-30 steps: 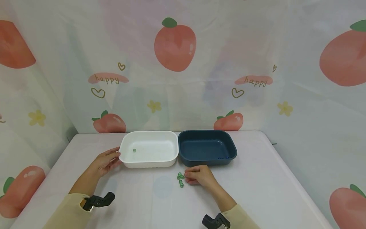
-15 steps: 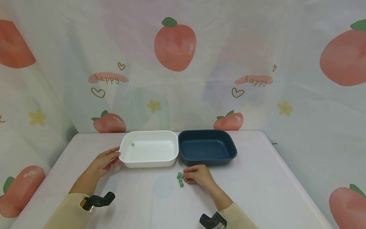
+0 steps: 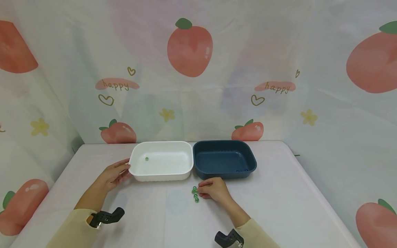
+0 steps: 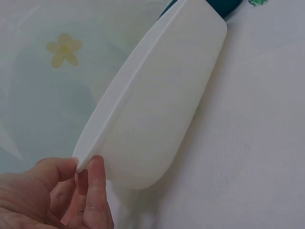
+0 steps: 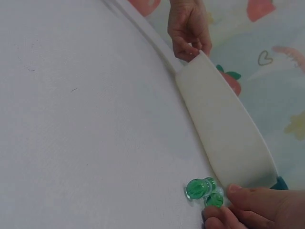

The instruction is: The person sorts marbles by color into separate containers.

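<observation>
My left hand (image 3: pixel 112 176) pinches the left rim of a white plastic basin (image 3: pixel 161 176); the left wrist view shows thumb and fingers on that rim. One light green ball (image 3: pixel 147 158) lies inside the basin. My right hand (image 3: pixel 214 190) is low over the table, thumb and fingers apart, beside several green glass marbles (image 3: pixel 195 196). In the right wrist view its fingertips are right at one green marble (image 5: pixel 214 199); whether they touch it is hard to tell. A dark blue basin (image 3: pixel 225 176) stands against the white one, with small blue pieces (image 3: pixel 242 170) inside.
Both basins stand near the back edge of the white-covered table (image 3: pixel 149 217). Behind it hangs a backdrop cloth (image 3: pixel 198 103) with printed fruit. Black straps (image 3: pixel 107 217) are on both wrists.
The right hand has edged left and slightly away from me, closer to the green marbles. The ball in the white basin has shifted position. The left hand stays on the rim.
</observation>
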The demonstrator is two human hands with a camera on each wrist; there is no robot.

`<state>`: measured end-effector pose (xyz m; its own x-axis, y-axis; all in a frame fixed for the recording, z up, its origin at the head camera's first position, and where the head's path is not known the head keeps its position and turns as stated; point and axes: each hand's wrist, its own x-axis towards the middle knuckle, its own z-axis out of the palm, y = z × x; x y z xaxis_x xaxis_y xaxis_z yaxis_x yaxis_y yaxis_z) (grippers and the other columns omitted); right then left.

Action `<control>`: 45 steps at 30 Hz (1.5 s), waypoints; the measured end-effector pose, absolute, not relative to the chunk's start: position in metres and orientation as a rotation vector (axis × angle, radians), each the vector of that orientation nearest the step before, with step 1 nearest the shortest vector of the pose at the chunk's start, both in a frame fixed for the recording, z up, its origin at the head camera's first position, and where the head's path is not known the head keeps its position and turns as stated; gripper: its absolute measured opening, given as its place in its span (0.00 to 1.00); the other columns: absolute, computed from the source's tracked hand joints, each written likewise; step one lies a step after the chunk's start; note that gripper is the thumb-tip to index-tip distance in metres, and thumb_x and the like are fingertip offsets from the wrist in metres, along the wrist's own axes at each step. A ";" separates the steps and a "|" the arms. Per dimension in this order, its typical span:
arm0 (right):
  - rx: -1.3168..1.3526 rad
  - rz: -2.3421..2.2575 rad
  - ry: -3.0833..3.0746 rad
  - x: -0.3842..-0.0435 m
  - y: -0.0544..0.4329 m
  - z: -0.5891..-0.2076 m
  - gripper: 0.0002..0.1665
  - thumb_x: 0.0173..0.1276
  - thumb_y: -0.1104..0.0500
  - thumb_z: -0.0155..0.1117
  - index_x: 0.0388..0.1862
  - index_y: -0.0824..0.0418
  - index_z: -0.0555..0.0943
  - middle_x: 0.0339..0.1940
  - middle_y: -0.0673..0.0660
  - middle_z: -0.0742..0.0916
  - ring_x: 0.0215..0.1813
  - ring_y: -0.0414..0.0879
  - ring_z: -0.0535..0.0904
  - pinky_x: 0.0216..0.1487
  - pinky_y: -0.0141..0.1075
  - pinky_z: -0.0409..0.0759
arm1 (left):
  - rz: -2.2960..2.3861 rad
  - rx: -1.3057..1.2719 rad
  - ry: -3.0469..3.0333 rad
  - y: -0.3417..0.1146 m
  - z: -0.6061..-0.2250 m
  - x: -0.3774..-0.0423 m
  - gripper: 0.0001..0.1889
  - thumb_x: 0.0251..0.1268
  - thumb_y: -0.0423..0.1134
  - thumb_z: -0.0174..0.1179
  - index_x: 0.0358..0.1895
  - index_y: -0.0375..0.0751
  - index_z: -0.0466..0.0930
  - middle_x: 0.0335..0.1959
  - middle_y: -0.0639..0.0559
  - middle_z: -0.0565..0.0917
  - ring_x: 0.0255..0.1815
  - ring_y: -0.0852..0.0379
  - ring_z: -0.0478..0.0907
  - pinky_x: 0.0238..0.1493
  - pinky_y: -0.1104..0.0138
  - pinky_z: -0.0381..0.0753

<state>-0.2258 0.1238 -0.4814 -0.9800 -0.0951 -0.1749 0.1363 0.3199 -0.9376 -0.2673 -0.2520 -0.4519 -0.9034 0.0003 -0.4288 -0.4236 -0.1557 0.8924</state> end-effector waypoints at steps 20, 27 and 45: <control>-0.027 -1.633 2.559 -0.226 0.119 -0.486 0.10 0.54 0.68 0.75 0.36 0.71 0.86 0.26 0.58 0.89 0.24 0.40 0.83 0.27 0.33 0.85 | 2.164 -0.472 1.783 -0.251 -0.449 -0.266 0.34 0.72 0.33 0.56 0.77 0.37 0.53 0.34 0.60 0.81 0.35 0.65 0.81 0.44 0.71 0.86; -0.042 -1.631 2.586 -0.225 0.118 -0.486 0.10 0.54 0.69 0.75 0.35 0.71 0.86 0.26 0.58 0.89 0.24 0.40 0.83 0.27 0.32 0.85 | 2.152 -0.471 1.792 -0.251 -0.449 -0.266 0.33 0.73 0.33 0.56 0.77 0.37 0.53 0.35 0.60 0.81 0.35 0.65 0.81 0.44 0.71 0.86; -0.018 -1.660 2.541 -0.225 0.119 -0.485 0.09 0.54 0.69 0.74 0.34 0.71 0.86 0.27 0.59 0.89 0.24 0.40 0.83 0.28 0.32 0.85 | 2.164 -0.468 1.783 -0.252 -0.451 -0.267 0.33 0.72 0.33 0.56 0.77 0.38 0.55 0.36 0.60 0.81 0.35 0.64 0.81 0.43 0.71 0.86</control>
